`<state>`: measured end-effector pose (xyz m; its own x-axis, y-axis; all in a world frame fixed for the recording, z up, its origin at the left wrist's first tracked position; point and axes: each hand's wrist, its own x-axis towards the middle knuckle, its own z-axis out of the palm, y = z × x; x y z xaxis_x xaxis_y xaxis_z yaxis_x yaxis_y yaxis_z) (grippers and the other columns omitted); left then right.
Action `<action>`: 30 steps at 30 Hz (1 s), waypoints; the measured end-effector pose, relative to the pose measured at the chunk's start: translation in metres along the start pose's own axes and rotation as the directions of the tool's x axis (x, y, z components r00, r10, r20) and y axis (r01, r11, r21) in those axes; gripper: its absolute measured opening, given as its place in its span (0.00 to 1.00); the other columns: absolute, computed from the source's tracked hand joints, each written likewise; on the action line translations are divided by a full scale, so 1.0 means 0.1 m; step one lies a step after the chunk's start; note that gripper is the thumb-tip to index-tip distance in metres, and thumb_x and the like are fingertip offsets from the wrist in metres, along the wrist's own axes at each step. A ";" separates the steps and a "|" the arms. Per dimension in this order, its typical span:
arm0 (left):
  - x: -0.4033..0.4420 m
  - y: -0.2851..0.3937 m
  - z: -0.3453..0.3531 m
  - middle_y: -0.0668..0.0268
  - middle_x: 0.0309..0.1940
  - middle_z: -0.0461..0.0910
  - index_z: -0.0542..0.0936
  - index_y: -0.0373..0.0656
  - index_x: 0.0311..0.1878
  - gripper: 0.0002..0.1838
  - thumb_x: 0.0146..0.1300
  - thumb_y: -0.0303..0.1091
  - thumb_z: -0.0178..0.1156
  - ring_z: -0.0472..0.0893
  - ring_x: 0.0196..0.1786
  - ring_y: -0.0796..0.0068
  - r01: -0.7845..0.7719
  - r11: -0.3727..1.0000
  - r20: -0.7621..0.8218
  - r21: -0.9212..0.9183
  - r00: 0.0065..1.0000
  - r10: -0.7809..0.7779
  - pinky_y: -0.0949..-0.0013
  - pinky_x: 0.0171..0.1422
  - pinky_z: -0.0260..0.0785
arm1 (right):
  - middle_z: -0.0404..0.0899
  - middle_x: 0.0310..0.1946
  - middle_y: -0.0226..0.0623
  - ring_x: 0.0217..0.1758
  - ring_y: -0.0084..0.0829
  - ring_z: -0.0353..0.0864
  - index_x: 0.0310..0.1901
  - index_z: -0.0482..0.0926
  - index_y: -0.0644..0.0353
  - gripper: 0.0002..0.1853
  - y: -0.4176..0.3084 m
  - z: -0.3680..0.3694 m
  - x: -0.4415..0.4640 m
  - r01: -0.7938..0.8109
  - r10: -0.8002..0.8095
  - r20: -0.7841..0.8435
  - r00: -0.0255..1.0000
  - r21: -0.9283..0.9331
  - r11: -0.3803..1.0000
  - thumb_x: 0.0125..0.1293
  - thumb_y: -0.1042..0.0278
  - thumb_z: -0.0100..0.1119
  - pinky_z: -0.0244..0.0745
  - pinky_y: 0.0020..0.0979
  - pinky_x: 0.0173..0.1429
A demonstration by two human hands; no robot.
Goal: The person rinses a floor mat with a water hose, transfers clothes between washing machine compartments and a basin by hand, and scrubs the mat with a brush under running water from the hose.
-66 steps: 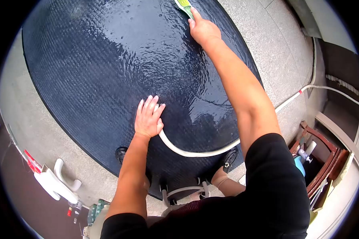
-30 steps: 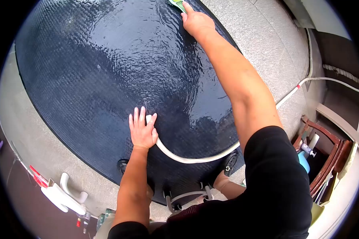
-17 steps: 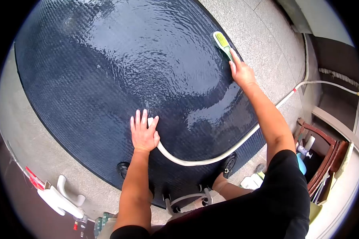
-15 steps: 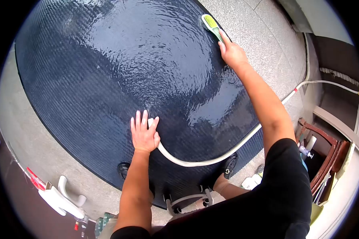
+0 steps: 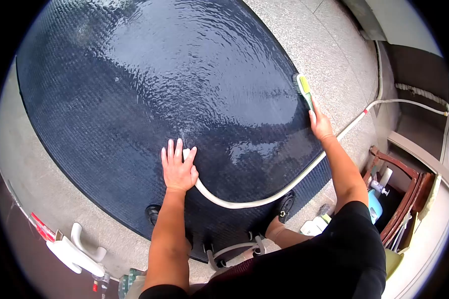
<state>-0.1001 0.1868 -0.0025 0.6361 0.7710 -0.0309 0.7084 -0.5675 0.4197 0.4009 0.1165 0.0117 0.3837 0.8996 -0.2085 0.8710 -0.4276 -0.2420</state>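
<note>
My right hand (image 5: 323,125) grips the handle of a scrub brush (image 5: 303,85) with a white and yellow-green back. Its bristles meet the right edge of a dark ribbed mat (image 5: 100,129), which is wet and shiny. Low over the mat's middle, my left hand (image 5: 179,172) has its fingers stretched forward and holds the end of a white hose (image 5: 234,204). Part of the hose is hidden under this hand. Water ripples spread forward over the mat from the hose end.
A small stool (image 5: 234,247) stands close to my body, with my shoes (image 5: 285,207) on the mat. At right, a reddish-brown wooden frame (image 5: 401,169) stands near bottles. The hose runs over the speckled floor (image 5: 329,55) to the right wall. White pipe pieces (image 5: 82,249) lie lower left.
My right hand has moved the brush toward me and to the right, along the mat's edge. My left hand and the hose have stayed nearly in place.
</note>
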 end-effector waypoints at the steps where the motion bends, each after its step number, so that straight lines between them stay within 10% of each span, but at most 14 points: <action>1: 0.00 0.00 0.01 0.49 0.68 0.61 0.75 0.54 0.60 0.30 0.47 0.37 0.54 0.55 0.73 0.40 -0.001 1.000 0.003 0.006 1.000 0.001 0.36 0.74 0.45 | 0.80 0.47 0.52 0.44 0.54 0.81 0.72 0.55 0.30 0.28 0.02 -0.01 -0.03 -0.015 0.015 0.030 0.999 -0.010 1.000 0.72 0.53 0.45 0.76 0.47 0.51; 10: 0.00 0.01 0.03 0.50 0.68 0.62 0.76 0.53 0.59 0.29 0.48 0.37 0.52 0.56 0.73 0.40 -0.014 0.999 -0.011 0.036 1.000 0.015 0.36 0.73 0.45 | 0.79 0.48 0.54 0.52 0.54 0.77 0.71 0.56 0.42 0.27 -1.85 0.02 2.10 -0.016 0.013 0.055 0.998 0.067 0.998 0.72 0.49 0.38 0.71 0.48 0.57; 19: 0.01 -0.01 0.03 0.54 0.70 0.61 0.75 0.57 0.60 0.30 0.48 0.40 0.56 0.55 0.73 0.42 -0.002 1.000 0.005 0.020 1.000 0.002 0.36 0.73 0.46 | 0.80 0.31 0.54 0.35 0.51 0.82 0.74 0.49 0.34 0.32 -1.34 0.18 0.34 0.095 -0.094 0.125 0.988 0.004 0.995 0.71 0.54 0.46 0.76 0.49 0.43; 30: 0.01 -0.01 0.03 0.50 0.68 0.61 0.75 0.54 0.59 0.29 0.50 0.38 0.53 0.56 0.72 0.39 -0.031 0.999 -0.010 0.024 0.999 0.031 0.36 0.73 0.46 | 0.81 0.45 0.50 0.49 0.48 0.81 0.73 0.51 0.46 0.30 -2.88 0.10 1.75 -0.187 0.166 0.138 0.976 0.156 0.970 0.72 0.52 0.40 0.73 0.47 0.54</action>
<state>-0.0996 0.1870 -0.0055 0.6547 0.7558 -0.0088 0.6955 -0.5978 0.3986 0.2143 0.3962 0.0358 0.4772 0.7949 -0.3747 0.7249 -0.5971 -0.3435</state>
